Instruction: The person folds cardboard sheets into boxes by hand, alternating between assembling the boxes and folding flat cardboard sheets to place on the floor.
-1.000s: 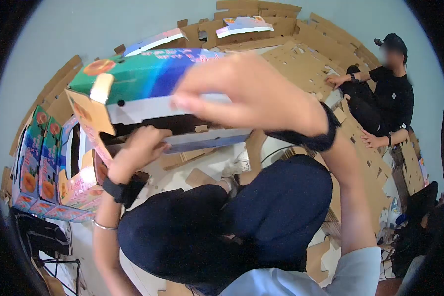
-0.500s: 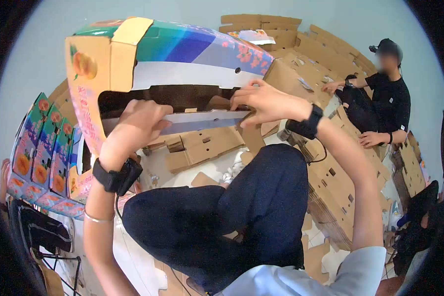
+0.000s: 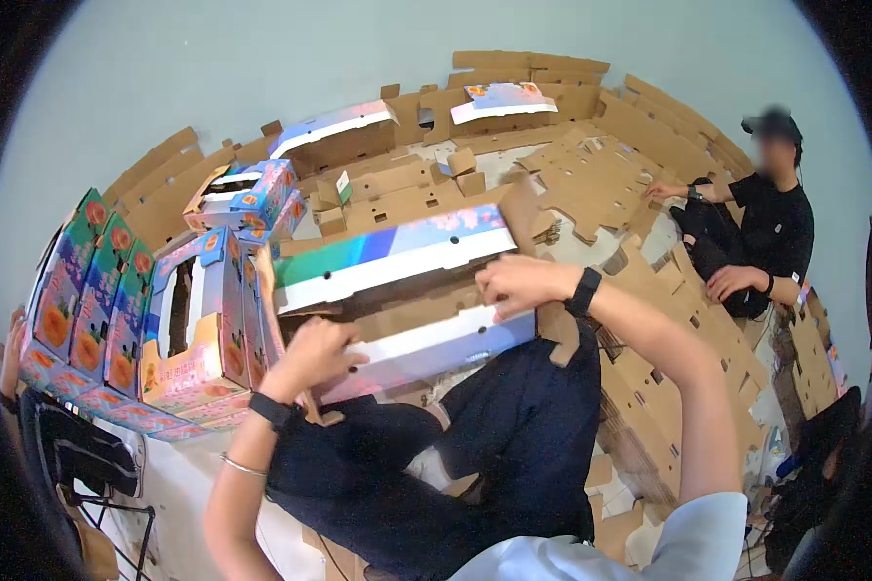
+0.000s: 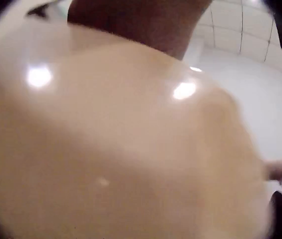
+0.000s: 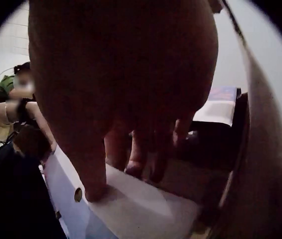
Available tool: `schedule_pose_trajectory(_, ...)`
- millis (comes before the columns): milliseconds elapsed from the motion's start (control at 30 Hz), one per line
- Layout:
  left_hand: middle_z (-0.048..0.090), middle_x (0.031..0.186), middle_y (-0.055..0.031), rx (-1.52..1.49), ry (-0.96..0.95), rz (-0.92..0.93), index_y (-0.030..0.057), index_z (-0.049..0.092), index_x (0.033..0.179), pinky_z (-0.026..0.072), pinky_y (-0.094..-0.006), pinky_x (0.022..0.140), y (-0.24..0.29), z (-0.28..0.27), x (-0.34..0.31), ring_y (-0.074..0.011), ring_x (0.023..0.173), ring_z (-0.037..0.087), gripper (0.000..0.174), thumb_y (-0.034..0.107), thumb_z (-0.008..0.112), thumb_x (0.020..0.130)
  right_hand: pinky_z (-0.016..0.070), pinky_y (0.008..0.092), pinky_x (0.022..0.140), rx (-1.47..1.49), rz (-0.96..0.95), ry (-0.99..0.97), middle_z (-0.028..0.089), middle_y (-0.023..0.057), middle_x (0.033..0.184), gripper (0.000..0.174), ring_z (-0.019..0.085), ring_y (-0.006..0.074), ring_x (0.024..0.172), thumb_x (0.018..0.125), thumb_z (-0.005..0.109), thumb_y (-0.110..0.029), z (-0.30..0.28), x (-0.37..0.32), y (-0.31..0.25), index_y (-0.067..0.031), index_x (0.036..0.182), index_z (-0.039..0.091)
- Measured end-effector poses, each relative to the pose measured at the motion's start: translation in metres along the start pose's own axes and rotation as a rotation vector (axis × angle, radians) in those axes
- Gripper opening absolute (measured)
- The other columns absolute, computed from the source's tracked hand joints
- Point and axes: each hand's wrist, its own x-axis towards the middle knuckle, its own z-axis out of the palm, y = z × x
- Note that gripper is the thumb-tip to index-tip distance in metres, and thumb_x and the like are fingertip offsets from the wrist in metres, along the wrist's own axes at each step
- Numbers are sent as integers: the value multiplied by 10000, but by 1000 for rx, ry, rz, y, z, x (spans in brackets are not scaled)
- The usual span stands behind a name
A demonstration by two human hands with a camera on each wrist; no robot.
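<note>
A printed cardboard box with white top strips and a long opening rests at the person's lap in the head view. The left hand grips its near wall at the left end, fingers curled over the edge. Near the right end, the right hand holds the same wall. In the right wrist view the right hand has its thumb outside the white edge and its fingers inside. A pale blurred surface, probably cardboard or skin, fills most of the left wrist view; fingers cannot be made out there.
Several upright printed boxes stand in a row at the left, with a smaller stack behind. Flat brown cardboard covers much of the floor. Another person in black sits at the right. Black bag-like item lies lower left.
The box has come down from its raised position toward the lap, its opening turned more upward. Both hands moved down with it; the right hand, earlier blurred above the box, now holds the near wall.
</note>
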Motion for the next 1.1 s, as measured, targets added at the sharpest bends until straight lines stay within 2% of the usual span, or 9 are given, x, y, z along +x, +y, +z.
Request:
schedule_pose_trajectory(200,628,692,-142,-4,40,52,66,614,907,482,-428,687,7,51,-7,-334,725,621,256,259,683,754,301,522,1012,-194,167,-73,648,74,907,337,524,257,1102,774,634,-377,49,-11,0,-88,933,697)
schedule_pose_trajectory(333,613,661,-146,-112,28,-25,69,629,854,495,-423,629,26,38,-28,-315,663,623,156,190,663,763,150,512,1143,-382,64,103,572,60,1189,271,334,279,1332,784,652,-339,48,-22,-38,-106,919,692)
schedule_pose_trajectory(367,613,661,-146,-117,25,-28,69,629,854,495,-423,629,21,44,-37,-315,663,623,156,190,663,763,183,493,1137,-445,60,96,529,54,1267,248,270,260,1372,782,654,-327,48,-26,-46,-127,925,688)
schedule_pose_trajectory(467,586,614,-147,-8,-162,-69,70,637,757,481,-433,607,-4,55,-56,-325,613,608,87,157,645,759,418,403,994,-235,-2,64,644,78,793,183,639,223,894,826,607,-292,68,-38,-34,-155,939,648)
schedule_pose_trajectory(533,579,600,-151,188,-55,-132,87,644,697,467,-432,579,-15,49,-46,-321,593,599,69,133,629,746,529,396,746,-115,399,-144,642,99,728,154,659,248,728,781,572,-181,46,-29,-20,-164,911,652)
schedule_pose_trajectory(567,576,595,-150,224,22,-128,101,650,726,464,-429,575,-24,33,-35,-320,586,595,36,122,622,734,494,398,497,-248,237,196,636,103,704,177,647,255,615,771,577,-167,21,-28,-7,-189,930,649)
schedule_pose_trajectory(767,662,1031,-103,432,894,-95,194,603,1202,513,-376,630,-10,-127,50,-274,805,656,592,-52,565,665,523,310,682,-802,325,1129,693,46,976,300,670,218,854,756,589,-101,-125,-35,27,-189,1027,685)
schedule_pose_trajectory(867,648,1138,-93,658,1136,-18,148,655,1160,518,-339,841,16,-124,59,-237,1045,631,453,-29,537,760,515,307,729,-906,463,1253,686,34,1047,340,663,205,911,756,580,-69,-110,-56,10,-178,1056,698)
schedule_pose_trajectory(1100,561,1252,-124,272,561,-18,89,547,1255,446,-416,959,-28,81,88,-276,1129,558,516,-8,531,749,476,374,832,-337,732,823,653,81,1070,344,617,259,954,734,612,-53,61,-51,34,-145,1059,676)
